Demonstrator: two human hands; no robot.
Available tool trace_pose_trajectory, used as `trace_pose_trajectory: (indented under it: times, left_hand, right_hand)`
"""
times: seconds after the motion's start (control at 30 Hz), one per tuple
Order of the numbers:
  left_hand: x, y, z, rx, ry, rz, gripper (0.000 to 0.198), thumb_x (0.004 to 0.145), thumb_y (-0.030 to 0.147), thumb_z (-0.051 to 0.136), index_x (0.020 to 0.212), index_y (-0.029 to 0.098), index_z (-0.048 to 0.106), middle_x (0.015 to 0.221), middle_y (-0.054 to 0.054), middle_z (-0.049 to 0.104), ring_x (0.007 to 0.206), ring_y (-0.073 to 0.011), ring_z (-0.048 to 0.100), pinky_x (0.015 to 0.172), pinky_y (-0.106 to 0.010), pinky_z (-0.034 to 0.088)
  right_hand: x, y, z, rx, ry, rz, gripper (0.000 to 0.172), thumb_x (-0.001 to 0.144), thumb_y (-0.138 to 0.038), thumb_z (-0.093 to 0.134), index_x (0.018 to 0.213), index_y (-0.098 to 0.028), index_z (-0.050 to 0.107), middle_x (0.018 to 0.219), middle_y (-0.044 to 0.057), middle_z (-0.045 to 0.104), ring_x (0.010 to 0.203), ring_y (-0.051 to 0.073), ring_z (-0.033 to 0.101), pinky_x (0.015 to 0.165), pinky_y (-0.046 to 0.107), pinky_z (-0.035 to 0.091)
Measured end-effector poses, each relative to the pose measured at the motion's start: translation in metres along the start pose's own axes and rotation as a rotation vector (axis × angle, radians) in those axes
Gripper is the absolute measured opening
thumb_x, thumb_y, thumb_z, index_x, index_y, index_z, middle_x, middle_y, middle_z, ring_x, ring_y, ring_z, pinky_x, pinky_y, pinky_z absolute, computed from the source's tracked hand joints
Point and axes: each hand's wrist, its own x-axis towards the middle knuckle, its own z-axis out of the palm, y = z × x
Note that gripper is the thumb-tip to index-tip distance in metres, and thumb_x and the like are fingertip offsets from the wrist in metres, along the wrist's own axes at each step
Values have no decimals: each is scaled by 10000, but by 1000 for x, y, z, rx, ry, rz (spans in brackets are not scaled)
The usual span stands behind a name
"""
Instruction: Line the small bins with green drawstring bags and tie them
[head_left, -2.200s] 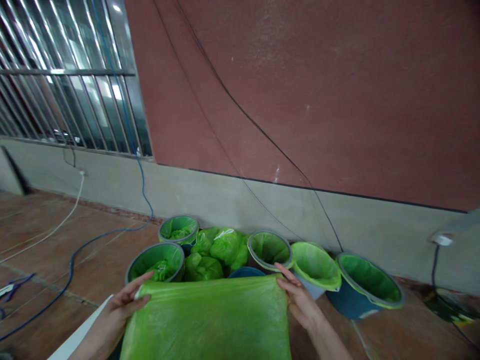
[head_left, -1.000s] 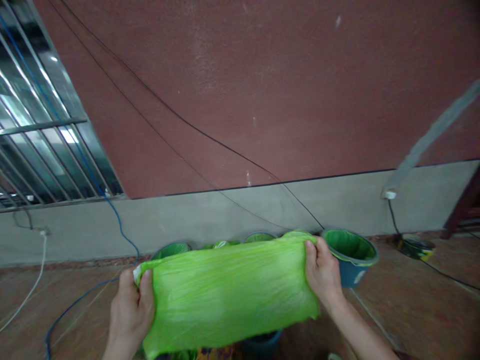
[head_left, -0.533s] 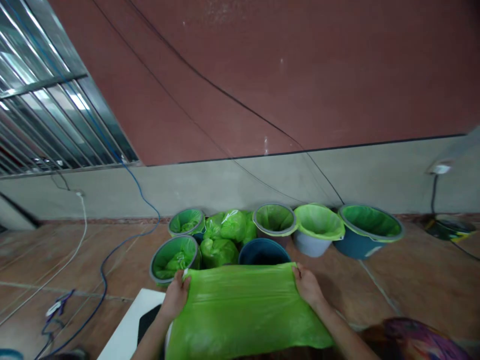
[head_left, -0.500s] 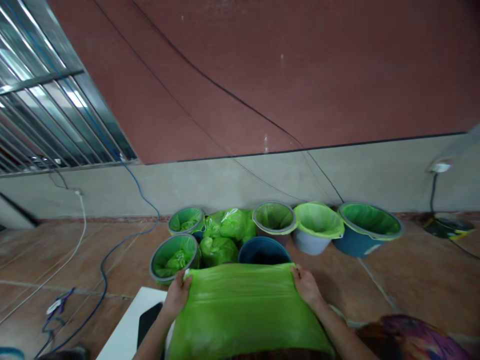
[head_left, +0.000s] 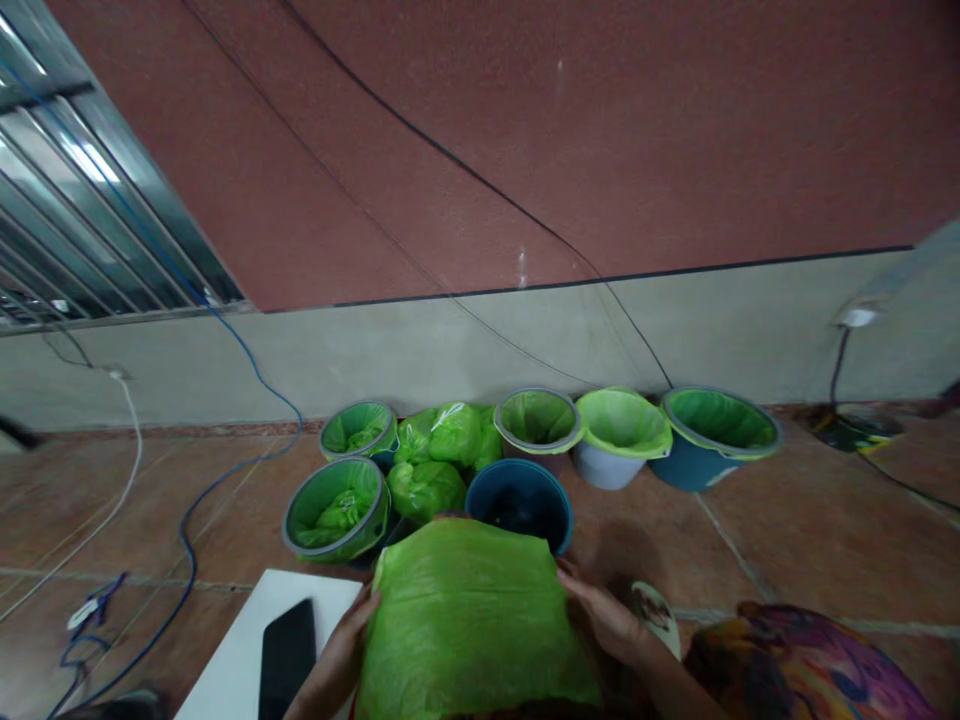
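Observation:
A green plastic bag (head_left: 472,620) is spread between my two hands, low in the middle of the view. My left hand (head_left: 356,625) is closed on the bag's left edge, its fingers partly behind the plastic. On the right edge, my right hand (head_left: 600,610) grips the bag with the thumb toward me. Just beyond the bag stands an unlined blue bucket (head_left: 551,500), its near side partly covered by the plastic. Tied green bags (head_left: 427,488) lie left of that bucket.
Left of the bags stand two lined grey-rimmed buckets (head_left: 300,515). Three more lined buckets (head_left: 622,465) line the wall to the right. A phone (head_left: 289,650) lies on a white board (head_left: 232,655). A blue cable (head_left: 191,530) crosses the floor. Patterned cloth (head_left: 795,660) shows at lower right.
My hands have come closer together and lower, so the bag is less stretched and its top edge bows upward. More of the blue bucket and the phone shows. The view has shifted slightly.

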Motion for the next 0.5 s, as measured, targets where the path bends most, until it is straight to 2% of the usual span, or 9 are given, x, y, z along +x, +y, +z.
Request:
trace_pose_trajectory:
  times: [0.13,0.27,0.37,0.5]
  left_hand:
    - [-3,3,-7,-20,77,15,850,676,389,793,1446,258,457,1238,-109,703,1110,-323,672,971,-436,524]
    - [-7,17,-8,85,234,60,853,729,357,742,1492,300,366,1268,-67,691,1111,-277,677,968,-402,531]
    - [-13,33,-3,173,302,123,808,746,400,722,1478,319,391,1255,-46,699,1080,-261,694,941,-384,549]
    - [-20,59,11,117,320,188,799,749,421,720,1473,357,388,1214,-38,721,1000,-262,724,891,-396,573]
  right_hand:
    - [-7,15,-4,187,-36,121,622,666,-354,762,1264,-268,617,1283,52,677,1226,270,595,1073,441,420]
    - [-14,21,-12,164,85,184,675,595,-245,762,1252,-287,617,1289,54,673,1149,285,644,1021,467,468]
    - [-17,7,-17,176,190,134,663,599,-228,761,1239,-329,619,1238,29,703,1113,278,666,989,447,501]
    - [-21,-29,-21,241,157,24,669,692,-336,739,1333,-351,545,1138,25,745,1030,281,707,922,438,540]
